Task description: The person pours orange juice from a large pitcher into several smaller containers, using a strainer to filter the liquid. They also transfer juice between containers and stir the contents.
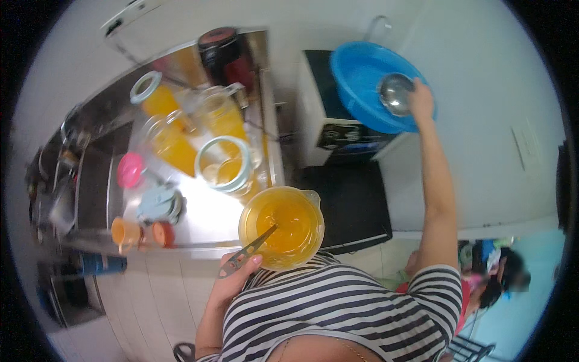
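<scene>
My left hand (237,273) grips a clear pitcher (318,226) of yellow liquid close to my body. Across its rim leans a grey slotted handle (249,253), under my thumb; its lower end dips into the liquid. Out to the right, my right hand (421,100) holds the edge of a shiny metal bowl (394,94) inside a large blue plastic basin (350,77). Whether the bowl touches the basin's bottom cannot be told. Left of the pitcher stand several clear jars of yellow liquid, among them an open one with a pale rim (246,165).
The jars share a steel counter (199,199) with pale blue lids (158,203), a pink strainer-like item (130,169), an orange cup (125,231) and a dark red appliance (224,54). A sink (97,181) is at left. The basin rests on a black-topped white appliance (312,104). People are at lower right.
</scene>
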The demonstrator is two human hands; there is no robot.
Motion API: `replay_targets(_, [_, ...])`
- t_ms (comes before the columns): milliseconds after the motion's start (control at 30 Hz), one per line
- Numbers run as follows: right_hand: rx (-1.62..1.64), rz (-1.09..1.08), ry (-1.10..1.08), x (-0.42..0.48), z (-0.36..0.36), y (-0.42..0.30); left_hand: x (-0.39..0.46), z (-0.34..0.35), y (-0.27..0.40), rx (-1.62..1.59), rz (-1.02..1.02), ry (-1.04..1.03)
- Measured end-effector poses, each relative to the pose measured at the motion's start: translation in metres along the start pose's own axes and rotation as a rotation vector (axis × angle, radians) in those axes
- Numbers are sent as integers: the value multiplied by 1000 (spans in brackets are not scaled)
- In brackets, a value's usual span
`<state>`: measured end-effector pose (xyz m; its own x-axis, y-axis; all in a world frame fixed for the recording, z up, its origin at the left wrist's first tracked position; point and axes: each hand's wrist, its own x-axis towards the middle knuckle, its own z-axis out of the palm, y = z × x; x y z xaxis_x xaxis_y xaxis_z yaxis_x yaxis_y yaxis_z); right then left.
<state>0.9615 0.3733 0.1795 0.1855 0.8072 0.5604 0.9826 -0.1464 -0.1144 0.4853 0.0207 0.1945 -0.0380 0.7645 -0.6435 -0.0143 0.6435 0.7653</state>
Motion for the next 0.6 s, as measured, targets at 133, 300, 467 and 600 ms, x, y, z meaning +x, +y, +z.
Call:
replay_targets(133, [4, 4, -124, 2, -4, -18, 45, 43, 10, 50, 82, -22])
replay_targets(300, [65, -93, -93, 1, 12, 6, 111, 99, 36, -72, 328, -390])
replay_targets(467, [454, 331, -402, 3, 8, -9, 159, 125, 43, 4, 335, -384])
replay_targets(600, [629, 454, -441, 2, 4, -9, 176, 138, 59, 85, 346, -349])
